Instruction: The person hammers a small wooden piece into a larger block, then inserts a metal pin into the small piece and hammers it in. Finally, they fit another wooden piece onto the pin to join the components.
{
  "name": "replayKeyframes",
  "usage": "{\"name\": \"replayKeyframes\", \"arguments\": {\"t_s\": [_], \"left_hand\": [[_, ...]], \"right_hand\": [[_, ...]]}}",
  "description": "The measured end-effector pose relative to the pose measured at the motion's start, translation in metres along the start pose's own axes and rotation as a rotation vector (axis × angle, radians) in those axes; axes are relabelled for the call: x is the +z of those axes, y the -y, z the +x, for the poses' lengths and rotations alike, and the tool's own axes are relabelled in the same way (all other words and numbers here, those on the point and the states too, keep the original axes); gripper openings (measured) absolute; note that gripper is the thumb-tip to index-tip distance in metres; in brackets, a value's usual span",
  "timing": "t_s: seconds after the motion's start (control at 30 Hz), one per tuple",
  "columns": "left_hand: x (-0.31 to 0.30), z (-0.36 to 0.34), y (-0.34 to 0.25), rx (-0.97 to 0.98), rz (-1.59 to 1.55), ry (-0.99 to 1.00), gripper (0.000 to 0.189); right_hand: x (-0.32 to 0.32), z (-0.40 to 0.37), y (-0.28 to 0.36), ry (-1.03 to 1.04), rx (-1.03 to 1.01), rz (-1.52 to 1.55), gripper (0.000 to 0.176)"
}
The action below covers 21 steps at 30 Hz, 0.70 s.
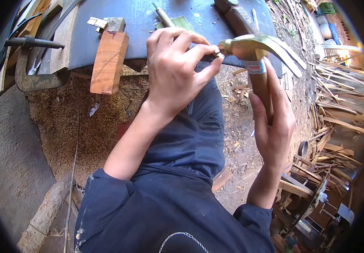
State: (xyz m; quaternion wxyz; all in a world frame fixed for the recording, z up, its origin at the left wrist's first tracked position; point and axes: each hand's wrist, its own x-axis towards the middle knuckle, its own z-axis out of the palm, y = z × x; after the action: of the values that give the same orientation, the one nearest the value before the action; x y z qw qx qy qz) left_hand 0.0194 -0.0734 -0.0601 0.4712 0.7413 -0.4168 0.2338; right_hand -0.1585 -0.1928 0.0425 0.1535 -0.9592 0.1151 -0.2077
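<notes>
My left hand (pixel 175 67) is closed in a pinch, thumb and forefinger together on a small metal piece (pixel 219 54), mostly hidden by the fingertips. A claw hammer (pixel 249 47) is upright in my right hand (pixel 277 122), fingers wrapped round its wooden handle below a white-and-red label. The hammer's striking face is right by the metal piece, and its claw points right. Behind my left hand, a pointed tool with a light handle (pixel 163 16) and a green sheet (pixel 182 23) lie on the dark tabletop (pixel 137 21).
A reddish wooden block (pixel 109 63) juts over the table's front edge. At left a C-clamp (pixel 33 44) grips the edge beside wood strips (pixel 63 40). A dark wooden piece (pixel 240 19) lies at the back. Scrap wood (pixel 340 101) heaps at right; sawdust (pixel 59 126) covers the floor.
</notes>
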Motion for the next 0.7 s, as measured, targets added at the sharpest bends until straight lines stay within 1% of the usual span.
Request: {"name": "replayKeyframes", "arguments": {"t_s": [0.03, 0.1, 0.2, 0.27, 0.33, 0.4, 0.5, 0.57, 0.67, 0.7], "left_hand": [[-0.0001, 0.0006, -0.0001, -0.003, 0.001, -0.001, 0.019], [-0.0011, 0.0000, -0.0012, -0.011, -0.001, 0.006, 0.018], [0.0003, -0.0005, -0.0005, -0.009, 0.008, 0.004, 0.019], [-0.0006, -0.0005, -0.0005, -0.012, 0.006, 0.009, 0.018], [-0.0002, 0.0001, -0.0001, -0.011, 0.003, 0.002, 0.018], [0.0016, -0.0008, 0.0006, -0.007, 0.001, -0.013, 0.018], [-0.0005, -0.0006, -0.0006, -0.014, 0.000, -0.001, 0.018], [-0.0009, -0.0007, -0.0001, -0.016, 0.000, 0.002, 0.018], [-0.0001, -0.0006, -0.0003, -0.015, 0.006, 0.004, 0.018], [0.0003, -0.0005, -0.0004, -0.014, 0.009, 0.003, 0.018]], "right_hand": [[0.0009, 0.0008, -0.0024, -0.038, -0.046, 0.003, 0.059], [-0.0039, -0.0001, -0.0040, -0.063, -0.058, -0.047, 0.055], [-0.0079, -0.0081, 0.0025, -0.089, 0.152, 0.025, 0.057], [-0.0038, -0.0070, -0.0036, -0.106, 0.033, 0.004, 0.058], [-0.0026, -0.0049, -0.0057, 0.015, -0.070, -0.046, 0.059], [0.0005, -0.0038, -0.0037, 0.028, -0.012, -0.058, 0.059], [-0.0024, -0.0019, -0.0028, -0.107, -0.043, -0.056, 0.058], [-0.0056, -0.0033, 0.0008, -0.147, -0.029, -0.053, 0.059], [-0.0016, -0.0089, -0.0019, -0.111, -0.013, -0.027, 0.059], [-0.0008, -0.0071, -0.0002, -0.030, -0.001, -0.050, 0.060]]}}
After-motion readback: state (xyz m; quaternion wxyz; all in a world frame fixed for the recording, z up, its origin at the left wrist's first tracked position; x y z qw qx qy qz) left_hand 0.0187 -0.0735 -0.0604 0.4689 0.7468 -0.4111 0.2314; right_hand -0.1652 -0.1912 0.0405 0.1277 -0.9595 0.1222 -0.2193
